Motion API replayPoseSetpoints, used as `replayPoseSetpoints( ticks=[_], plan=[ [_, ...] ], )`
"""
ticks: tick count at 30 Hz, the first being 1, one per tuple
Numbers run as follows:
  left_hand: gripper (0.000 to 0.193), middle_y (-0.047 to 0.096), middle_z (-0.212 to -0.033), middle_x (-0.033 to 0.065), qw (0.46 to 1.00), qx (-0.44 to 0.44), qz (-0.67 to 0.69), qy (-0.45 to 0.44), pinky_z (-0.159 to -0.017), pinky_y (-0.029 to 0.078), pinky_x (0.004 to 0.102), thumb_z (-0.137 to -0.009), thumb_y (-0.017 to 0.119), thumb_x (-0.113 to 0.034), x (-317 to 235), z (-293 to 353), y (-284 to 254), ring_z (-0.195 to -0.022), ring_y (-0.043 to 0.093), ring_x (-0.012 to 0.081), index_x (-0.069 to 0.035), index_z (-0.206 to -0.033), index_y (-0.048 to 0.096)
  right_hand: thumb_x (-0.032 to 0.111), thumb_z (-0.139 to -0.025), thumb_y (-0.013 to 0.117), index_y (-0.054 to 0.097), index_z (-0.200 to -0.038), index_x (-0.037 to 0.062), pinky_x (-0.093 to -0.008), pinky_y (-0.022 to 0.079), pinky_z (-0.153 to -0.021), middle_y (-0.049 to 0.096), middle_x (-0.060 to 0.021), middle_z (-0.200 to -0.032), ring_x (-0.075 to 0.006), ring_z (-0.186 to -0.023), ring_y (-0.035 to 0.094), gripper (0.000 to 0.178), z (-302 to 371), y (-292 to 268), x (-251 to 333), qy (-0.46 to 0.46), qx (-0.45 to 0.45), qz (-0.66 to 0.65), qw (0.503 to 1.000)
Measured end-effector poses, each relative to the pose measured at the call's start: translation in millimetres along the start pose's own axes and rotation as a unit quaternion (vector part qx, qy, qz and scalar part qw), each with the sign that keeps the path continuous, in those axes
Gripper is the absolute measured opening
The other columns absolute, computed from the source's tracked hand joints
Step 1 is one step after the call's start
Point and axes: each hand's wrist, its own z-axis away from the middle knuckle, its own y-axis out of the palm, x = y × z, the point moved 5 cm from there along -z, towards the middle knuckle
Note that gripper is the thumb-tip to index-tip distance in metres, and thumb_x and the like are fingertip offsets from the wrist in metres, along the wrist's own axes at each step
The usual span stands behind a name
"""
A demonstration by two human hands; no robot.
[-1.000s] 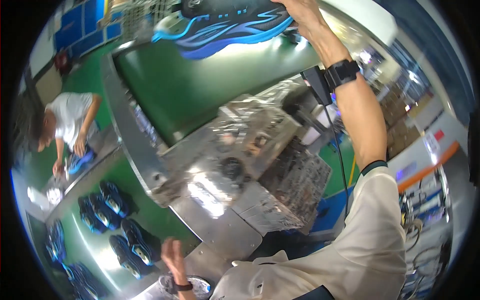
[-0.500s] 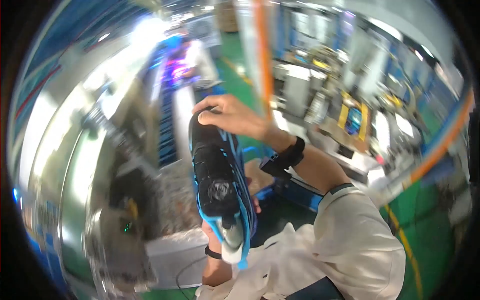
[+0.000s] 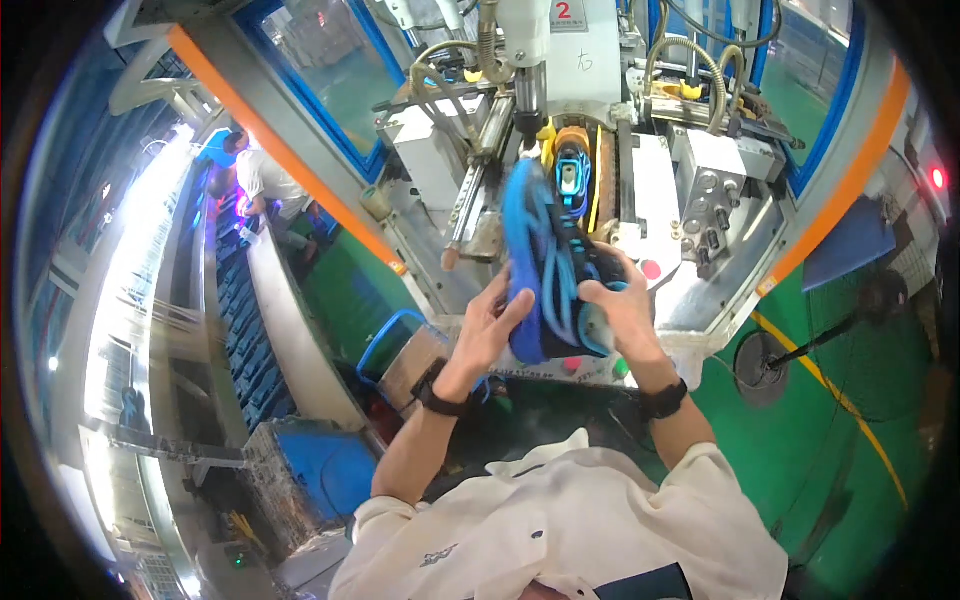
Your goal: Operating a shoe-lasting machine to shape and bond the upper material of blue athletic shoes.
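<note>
I have swung round: half a second ago the machine was off to the right of my view, and now it stands straight ahead, with the shoe in front of it. I have also turned the shoe, so its sole faces left. To my judgement, this brings the work in hand to the machine, though the shoe is still being handled in the air. What looks like a second shoe sits inside the machine, just beyond the held one.

Both hands are gripping. The left hand has its fingers closed on the sole side; the right hand clasps the opposite side, near the end away from the machine.

The shoe is tilted, its black upper streaked with light blue, its sole blue running into purple. Blur hides the finer detail.
</note>
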Motion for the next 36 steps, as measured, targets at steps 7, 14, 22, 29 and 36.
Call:
replayPoseSetpoints(
  ticks=[7, 14, 22, 29, 36],
  plan=[
    [0.049, 0.061, -0.076, 0.002, 0.982, 0.048, -0.173, -0.061, -0.055, 0.043, 0.0274, -0.087, 0.066, -0.044, 148, -231, 35, -0.059, 0.048, 0.0107, 0.002, -0.103, 0.063, 0.007, -0.067, 0.067, 0.053, -0.127, -0.0011, -0.0289, 0.046, -0.089, 0.06, -0.0066, -0.11, -0.0157, -0.096, 0.058, 0.062, -38, -126, -1, -0.075, -0.193, 0.014, 0.978],
    [0.049, 0.066, -0.095, 0.0283, 0.924, -0.086, -0.37, -0.037, -0.082, 0.051, 0.049, -0.073, 0.073, -0.033, 198, -314, 102, -0.091, 0.065, 0.0422, 0.006, -0.099, 0.056, 0.012, -0.067, 0.065, 0.05, -0.13, -0.0056, -0.0334, 0.038, -0.103, 0.056, -0.0117, -0.124, -0.0218, -0.114, 0.054, 0.067, -12, -172, 18, -0.071, -0.353, 0.128, 0.924],
    [0.029, 0.068, -0.084, 0.0157, 0.955, -0.129, 0.12, -0.238, -0.06, 0.059, 0.0404, -0.074, 0.074, -0.014, 250, -303, 34, -0.068, 0.069, 0.0259, 0.005, -0.093, 0.064, 0.008, -0.069, 0.068, 0.06, -0.118, 0.0013, -0.0276, 0.048, -0.082, 0.065, -0.0084, -0.101, -0.0127, -0.093, 0.06, 0.051, -176, -161, 55, -0.066, -0.28, 0.297, 0.91],
    [0.025, 0.066, -0.087, 0.0047, 0.872, -0.077, 0.323, -0.361, -0.058, 0.05, 0.0271, -0.082, 0.07, -0.008, 126, -133, -27, -0.071, 0.062, 0.0116, 0.003, -0.103, 0.065, 0.035, -0.057, 0.08, 0.061, -0.114, -0.0058, -0.037, 0.051, -0.086, 0.067, -0.0225, -0.106, -0.0311, -0.099, 0.065, 0.072, -356, -78, 11, 0.078, -0.058, 0.542, 0.835],
    [0.037, 0.066, -0.094, 0.0074, 0.927, -0.169, 0.166, -0.291, -0.07, 0.048, 0.0229, -0.079, 0.062, -0.005, 48, -14, -154, -0.081, 0.063, 0.0124, 0.006, -0.114, 0.057, 0.022, -0.07, 0.069, 0.059, -0.103, -0.004, -0.0441, 0.053, -0.085, 0.068, -0.0258, -0.099, -0.0397, -0.096, 0.066, 0.043, -390, 14, -136, 0.028, -0.015, 0.652, 0.758]
  ],
)
